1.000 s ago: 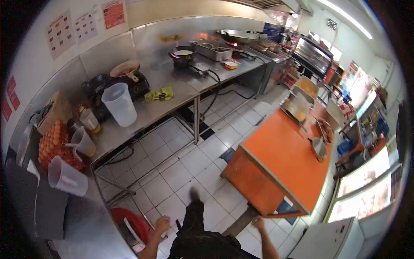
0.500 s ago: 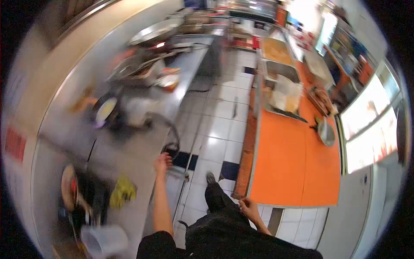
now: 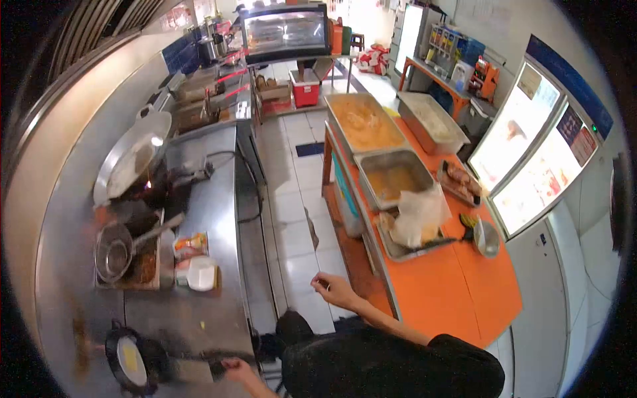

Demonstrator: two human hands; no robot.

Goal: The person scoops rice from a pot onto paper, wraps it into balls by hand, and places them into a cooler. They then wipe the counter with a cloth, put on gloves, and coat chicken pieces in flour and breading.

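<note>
My right hand (image 3: 335,290) hangs over the tiled aisle beside the orange table (image 3: 424,285), its fingers curled; whether it holds anything is too small to make out. Low on the left, my left hand (image 3: 237,369) is blurred at the front edge of the steel counter (image 3: 199,312). Near it on the counter is a dark pan (image 3: 131,361) with a pale plate and something yellow inside. A mesh strainer (image 3: 114,255) rests on a tray of brown food, beside a white container (image 3: 201,274) and an orange packet (image 3: 191,245).
A large wok (image 3: 136,159) sits at the back left. Metal trays of food (image 3: 368,123) line the orange table, with a small bowl (image 3: 488,239) at its right. A red and white box (image 3: 305,89) stands on the floor ahead, and lit fridges (image 3: 517,132) stand at right.
The view has swung and moved forward along the aisle. My right hand has risen in view over the aisle; my left hand now appears lower, near the counter edge by the pan.
</note>
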